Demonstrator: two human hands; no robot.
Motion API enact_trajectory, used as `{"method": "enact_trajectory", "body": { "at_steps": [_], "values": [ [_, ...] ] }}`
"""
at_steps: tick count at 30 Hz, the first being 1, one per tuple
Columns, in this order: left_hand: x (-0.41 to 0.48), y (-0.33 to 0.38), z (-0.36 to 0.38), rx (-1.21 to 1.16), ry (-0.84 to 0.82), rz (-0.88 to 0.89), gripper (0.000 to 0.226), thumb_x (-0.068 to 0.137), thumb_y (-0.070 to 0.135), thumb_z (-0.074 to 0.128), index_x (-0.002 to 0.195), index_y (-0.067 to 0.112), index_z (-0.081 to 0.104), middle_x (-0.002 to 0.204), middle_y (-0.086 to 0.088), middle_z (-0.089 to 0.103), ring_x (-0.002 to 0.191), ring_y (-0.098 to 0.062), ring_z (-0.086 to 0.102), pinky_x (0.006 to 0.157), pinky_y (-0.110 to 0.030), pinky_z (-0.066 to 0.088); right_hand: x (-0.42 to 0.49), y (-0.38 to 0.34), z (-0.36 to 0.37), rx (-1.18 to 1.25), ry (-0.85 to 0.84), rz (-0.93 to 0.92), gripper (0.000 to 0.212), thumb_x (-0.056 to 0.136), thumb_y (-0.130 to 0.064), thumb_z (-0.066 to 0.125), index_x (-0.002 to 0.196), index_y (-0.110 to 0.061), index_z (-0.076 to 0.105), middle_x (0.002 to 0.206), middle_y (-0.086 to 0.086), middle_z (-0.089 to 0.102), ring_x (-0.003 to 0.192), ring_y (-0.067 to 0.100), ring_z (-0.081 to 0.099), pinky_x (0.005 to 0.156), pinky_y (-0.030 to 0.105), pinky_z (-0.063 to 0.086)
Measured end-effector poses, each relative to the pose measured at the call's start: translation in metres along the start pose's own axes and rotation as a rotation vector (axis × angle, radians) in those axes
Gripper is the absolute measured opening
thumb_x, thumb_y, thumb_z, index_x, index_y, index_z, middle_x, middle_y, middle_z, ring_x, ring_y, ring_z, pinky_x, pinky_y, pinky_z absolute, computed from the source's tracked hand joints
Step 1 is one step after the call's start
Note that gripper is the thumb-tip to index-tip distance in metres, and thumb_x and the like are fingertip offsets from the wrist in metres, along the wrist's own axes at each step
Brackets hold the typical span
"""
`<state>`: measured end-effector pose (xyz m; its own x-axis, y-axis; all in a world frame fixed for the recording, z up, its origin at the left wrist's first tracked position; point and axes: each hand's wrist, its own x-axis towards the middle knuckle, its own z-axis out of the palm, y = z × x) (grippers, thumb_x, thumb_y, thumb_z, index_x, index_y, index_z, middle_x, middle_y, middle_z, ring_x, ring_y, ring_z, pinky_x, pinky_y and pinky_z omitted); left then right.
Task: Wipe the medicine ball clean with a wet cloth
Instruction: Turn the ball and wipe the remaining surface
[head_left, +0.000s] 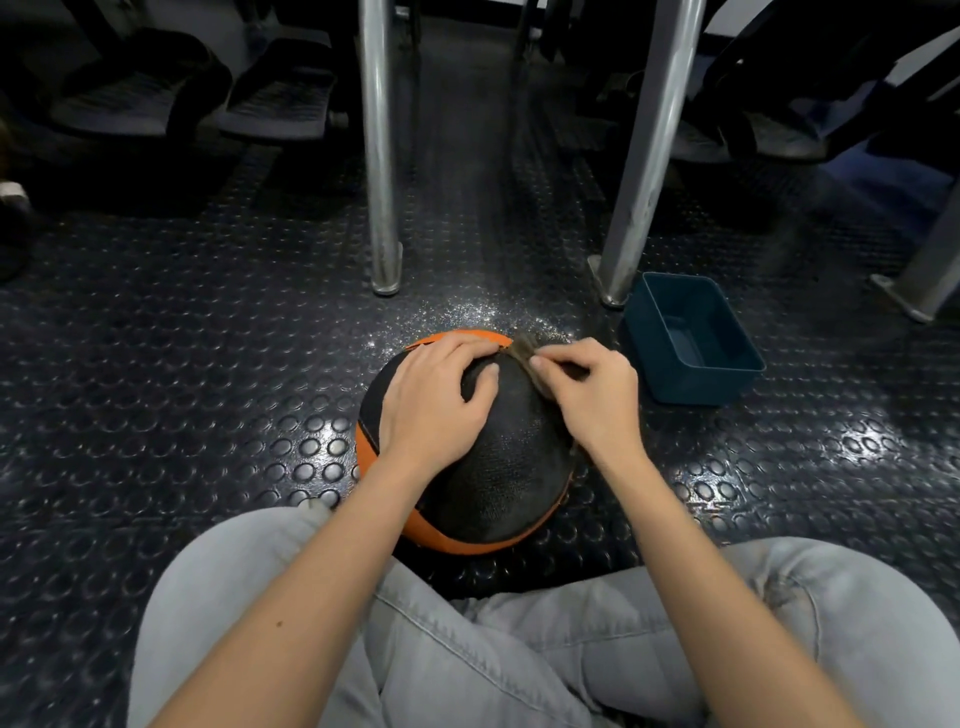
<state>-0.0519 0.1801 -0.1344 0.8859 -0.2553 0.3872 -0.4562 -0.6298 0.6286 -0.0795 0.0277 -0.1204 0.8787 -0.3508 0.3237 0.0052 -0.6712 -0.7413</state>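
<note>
A black and orange medicine ball (498, 478) sits on the studded floor just in front of my crossed legs. My left hand (441, 395) lies over the ball's top left, fingers curved around its far side. My right hand (592, 395) grips a small dark brownish cloth (524, 351) and holds it against the ball's top right. Most of the cloth is hidden under my fingers; a blurred end sticks out past them at the far side.
A dark teal plastic tub (693, 340) stands on the floor to the right of the ball. Two metal posts (382, 171) (644, 171) rise just beyond it. Gym machine pedals (280, 98) lie at the far left. Wet specks glisten on the floor (457, 317).
</note>
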Motion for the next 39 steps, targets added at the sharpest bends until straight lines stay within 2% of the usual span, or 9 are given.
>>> {"method": "enact_trajectory", "body": {
  "at_steps": [2, 5, 12, 14, 18, 25, 31, 37, 39],
  "values": [
    [0.001, -0.002, 0.001, -0.014, 0.018, 0.008, 0.041, 0.087, 0.041, 0.039, 0.110, 0.022, 0.067, 0.113, 0.009, 0.064, 0.106, -0.014, 0.056, 0.096, -0.028, 0.037, -0.029, -0.008, -0.003, -0.039, 0.033, -0.173, 0.007, 0.079, -0.024, 0.073, 0.085, -0.022, 0.076, 0.082, -0.009, 0.065, 0.080, 0.018, 0.054, 0.078, 0.010, 0.034],
    [0.002, -0.004, 0.001, -0.027, 0.010, 0.028, 0.045, 0.086, 0.042, 0.037, 0.111, 0.021, 0.067, 0.114, 0.009, 0.064, 0.107, -0.015, 0.056, 0.097, -0.029, 0.037, -0.040, -0.009, -0.005, -0.045, 0.018, -0.277, 0.009, 0.077, -0.026, 0.072, 0.083, -0.021, 0.076, 0.079, -0.009, 0.065, 0.075, 0.015, 0.049, 0.074, 0.006, 0.032],
    [-0.001, -0.002, -0.002, -0.007, -0.026, 0.012, 0.040, 0.089, 0.040, 0.041, 0.116, 0.023, 0.065, 0.119, 0.012, 0.061, 0.112, -0.011, 0.052, 0.102, -0.030, 0.035, 0.029, 0.017, 0.006, 0.074, -0.087, 0.239, 0.012, 0.085, -0.022, 0.069, 0.093, -0.017, 0.076, 0.091, -0.005, 0.070, 0.095, 0.013, 0.063, 0.087, 0.030, 0.048],
    [-0.001, -0.003, -0.001, -0.009, -0.010, 0.011, 0.045, 0.087, 0.046, 0.037, 0.114, 0.024, 0.066, 0.117, 0.012, 0.061, 0.111, -0.011, 0.053, 0.101, -0.032, 0.037, 0.019, 0.007, 0.007, 0.057, -0.060, 0.164, 0.010, 0.084, -0.023, 0.070, 0.091, -0.019, 0.076, 0.091, -0.006, 0.070, 0.092, 0.013, 0.063, 0.088, 0.032, 0.048],
    [-0.001, -0.006, -0.002, -0.029, -0.009, 0.046, 0.048, 0.085, 0.048, 0.037, 0.112, 0.022, 0.067, 0.113, 0.011, 0.063, 0.106, -0.014, 0.056, 0.097, -0.034, 0.040, -0.013, -0.009, -0.002, -0.023, -0.032, -0.165, 0.006, 0.080, -0.022, 0.073, 0.086, -0.021, 0.076, 0.085, -0.006, 0.068, 0.083, 0.017, 0.055, 0.079, 0.017, 0.037],
    [-0.003, 0.000, -0.001, -0.007, -0.033, 0.022, 0.052, 0.084, 0.052, 0.034, 0.116, 0.025, 0.065, 0.117, 0.013, 0.061, 0.110, -0.010, 0.052, 0.100, -0.028, 0.033, 0.044, 0.009, 0.005, -0.068, -0.162, 0.142, 0.012, 0.084, -0.025, 0.069, 0.091, -0.018, 0.076, 0.093, -0.001, 0.072, 0.094, 0.015, 0.064, 0.086, 0.033, 0.050],
    [-0.006, -0.004, -0.004, 0.003, -0.036, 0.001, 0.054, 0.083, 0.053, 0.034, 0.120, 0.025, 0.061, 0.119, 0.013, 0.058, 0.110, -0.010, 0.051, 0.098, -0.028, 0.035, 0.003, -0.013, 0.000, -0.026, -0.102, -0.130, 0.006, 0.080, -0.024, 0.073, 0.085, -0.021, 0.077, 0.083, -0.002, 0.068, 0.084, 0.020, 0.061, 0.077, 0.033, 0.046],
    [-0.004, 0.001, -0.004, 0.033, -0.073, -0.014, 0.050, 0.086, 0.049, 0.040, 0.125, 0.023, 0.057, 0.125, 0.010, 0.056, 0.117, -0.012, 0.049, 0.103, -0.030, 0.032, 0.051, 0.005, 0.007, -0.122, -0.209, 0.118, 0.014, 0.085, -0.030, 0.069, 0.090, -0.019, 0.076, 0.096, -0.001, 0.071, 0.095, 0.017, 0.063, 0.085, 0.035, 0.050],
    [-0.005, 0.001, -0.005, 0.042, -0.058, -0.012, 0.054, 0.085, 0.052, 0.035, 0.126, 0.024, 0.056, 0.125, 0.010, 0.056, 0.117, -0.012, 0.049, 0.103, -0.030, 0.033, 0.047, 0.002, 0.008, -0.120, -0.223, 0.103, 0.012, 0.084, -0.030, 0.069, 0.089, -0.022, 0.075, 0.096, -0.004, 0.069, 0.095, 0.016, 0.062, 0.084, 0.035, 0.049]
  ]
}}
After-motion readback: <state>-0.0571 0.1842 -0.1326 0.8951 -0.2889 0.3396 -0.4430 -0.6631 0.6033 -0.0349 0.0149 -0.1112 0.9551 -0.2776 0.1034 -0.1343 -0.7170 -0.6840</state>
